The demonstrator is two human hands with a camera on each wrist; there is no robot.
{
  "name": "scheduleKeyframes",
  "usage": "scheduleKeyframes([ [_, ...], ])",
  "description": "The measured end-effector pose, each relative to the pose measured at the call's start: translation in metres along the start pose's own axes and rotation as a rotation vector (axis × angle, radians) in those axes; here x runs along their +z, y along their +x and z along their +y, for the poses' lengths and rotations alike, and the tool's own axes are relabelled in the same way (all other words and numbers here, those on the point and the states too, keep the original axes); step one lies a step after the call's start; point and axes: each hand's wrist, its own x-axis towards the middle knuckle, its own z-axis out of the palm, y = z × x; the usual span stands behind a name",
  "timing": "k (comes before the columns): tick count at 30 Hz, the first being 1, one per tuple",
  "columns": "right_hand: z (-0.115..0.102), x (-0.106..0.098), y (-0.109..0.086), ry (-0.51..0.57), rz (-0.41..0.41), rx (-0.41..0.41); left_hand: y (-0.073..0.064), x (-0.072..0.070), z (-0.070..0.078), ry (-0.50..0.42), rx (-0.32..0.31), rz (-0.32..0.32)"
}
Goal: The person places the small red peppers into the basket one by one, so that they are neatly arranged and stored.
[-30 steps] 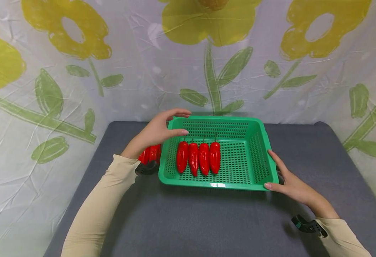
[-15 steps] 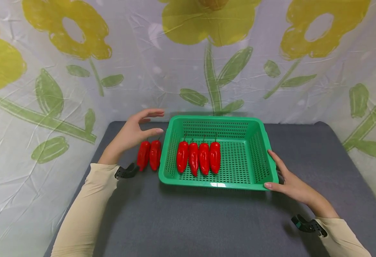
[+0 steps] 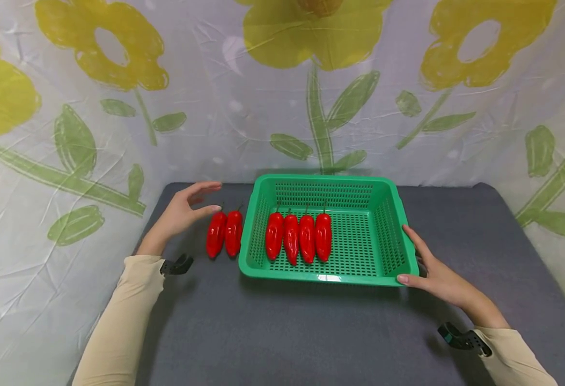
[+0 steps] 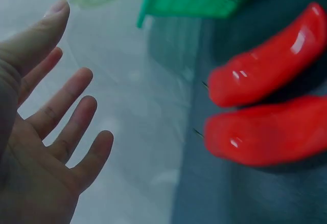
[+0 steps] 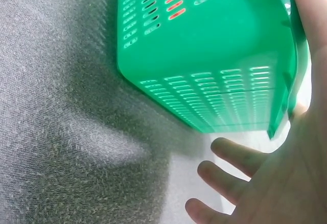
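Note:
My left hand [image 3: 178, 213] hovers at the far left of the table, its thumb and fingers spread with nothing between them. Beside it, two glossy red chili peppers, a left one [image 3: 216, 235] and a right one [image 3: 234, 233], lie side by side. The left wrist view shows a gap between the hand [image 4: 51, 132] and the nearer pepper [image 4: 265, 129]. A green plastic basket [image 3: 354, 276] stands to their right, with several red peppers [image 3: 290, 238] in a row in its left half. My right hand [image 3: 444, 279] touches the basket's right rim with thumb and index finger; the other fingers extend loosely.
A dark grey cloth [image 3: 321, 332] covers the table. White fabric [image 3: 205, 107] printed with yellow flowers hangs behind it and at both sides. The basket's right half shows bare slotted floor [image 3: 352, 241].
My left hand has moved left from over the basket's left rim, then lowered beside the two loose peppers, uncovering them. My right hand and the basket have stayed in place.

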Motion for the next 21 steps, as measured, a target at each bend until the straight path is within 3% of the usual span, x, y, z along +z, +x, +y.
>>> scheduleKeyframes([
  [15, -0.001, 0.001, 0.000, -0.005, 0.004, 0.001, -0.007, 0.012, -0.070, -0.047, -0.096, -0.074],
  [21, -0.002, 0.001, 0.000, 0.004, 0.009, -0.007, -0.006, 0.017, -0.088, -0.036, -0.141, -0.127],
])
